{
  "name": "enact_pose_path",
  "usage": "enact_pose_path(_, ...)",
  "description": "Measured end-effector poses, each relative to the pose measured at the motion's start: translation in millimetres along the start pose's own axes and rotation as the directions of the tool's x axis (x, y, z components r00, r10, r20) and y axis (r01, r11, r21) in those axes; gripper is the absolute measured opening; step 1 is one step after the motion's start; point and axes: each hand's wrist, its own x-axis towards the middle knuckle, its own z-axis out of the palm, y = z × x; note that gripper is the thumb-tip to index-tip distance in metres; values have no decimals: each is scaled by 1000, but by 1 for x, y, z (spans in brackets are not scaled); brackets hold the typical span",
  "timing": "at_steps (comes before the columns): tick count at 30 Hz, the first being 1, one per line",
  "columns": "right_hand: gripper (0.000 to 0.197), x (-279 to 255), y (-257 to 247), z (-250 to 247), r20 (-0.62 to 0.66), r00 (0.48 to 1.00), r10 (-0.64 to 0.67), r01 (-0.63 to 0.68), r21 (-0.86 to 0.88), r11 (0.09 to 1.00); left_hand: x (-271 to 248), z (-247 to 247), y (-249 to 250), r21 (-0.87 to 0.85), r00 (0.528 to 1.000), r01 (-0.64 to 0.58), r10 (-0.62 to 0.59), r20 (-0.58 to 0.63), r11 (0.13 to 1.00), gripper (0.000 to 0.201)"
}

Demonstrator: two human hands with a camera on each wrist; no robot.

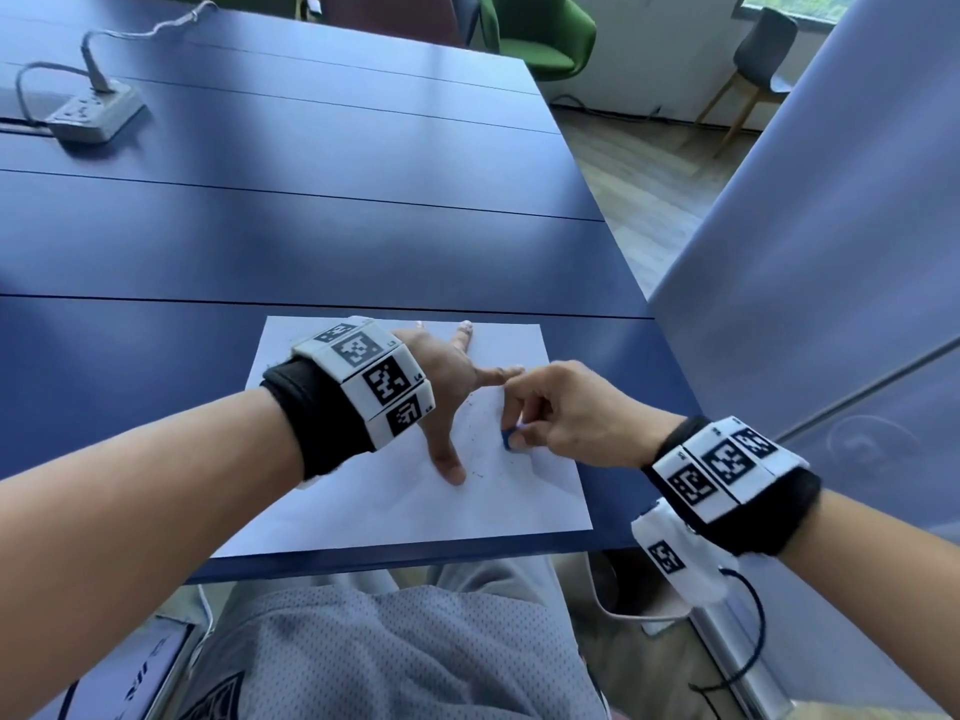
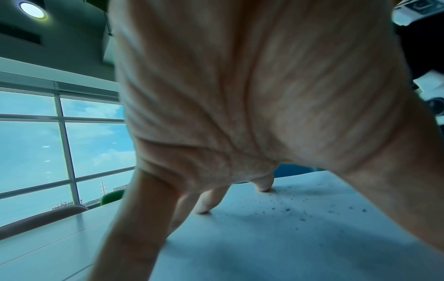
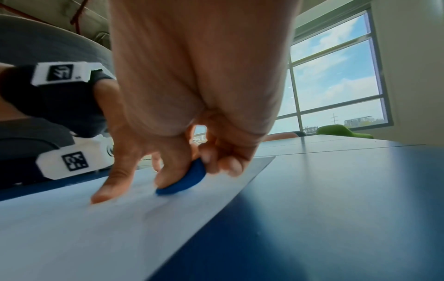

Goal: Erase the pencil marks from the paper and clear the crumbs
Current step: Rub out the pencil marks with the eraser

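Note:
A white sheet of paper [image 1: 395, 506] lies on the blue table [image 1: 311, 226] near its front edge. My left hand [image 1: 449, 392] rests on the sheet with fingers spread and straight, fingertips [image 2: 201, 209] pressing down. My right hand [image 1: 524, 428] pinches a small blue eraser [image 1: 508, 439] between thumb and fingers, its lower edge on the paper. In the right wrist view the eraser [image 3: 185, 182] touches the paper [image 3: 96, 237] just right of my left thumb [image 3: 105, 190]. Dark crumbs [image 2: 288, 209] are scattered on the paper [image 2: 264, 247] between my hands; any pencil marks are too faint to tell apart.
A grey power strip [image 1: 93, 114] with its cable sits at the far left of the table. The table's right edge runs close to the paper. Beyond it stand a pale panel [image 1: 831, 252], a green chair [image 1: 545, 39] and a grey chair [image 1: 763, 49].

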Motion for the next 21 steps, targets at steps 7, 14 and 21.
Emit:
enact_pose_path(7,10,-13,3,-1,141,989,31,-31,-5,1000,4,3,-2,4,999,31,-31,16,1000,132)
enact_pose_path(14,13,-25,1,3,101,993,62,-66,38,997,4,2,-2,1,999,36,-36,12,999,134)
enact_pose_path(21,14,-11,4,-3,-102,990,99,-96,31,995,2,2,0,8,999,32,-32,-3,999,132)
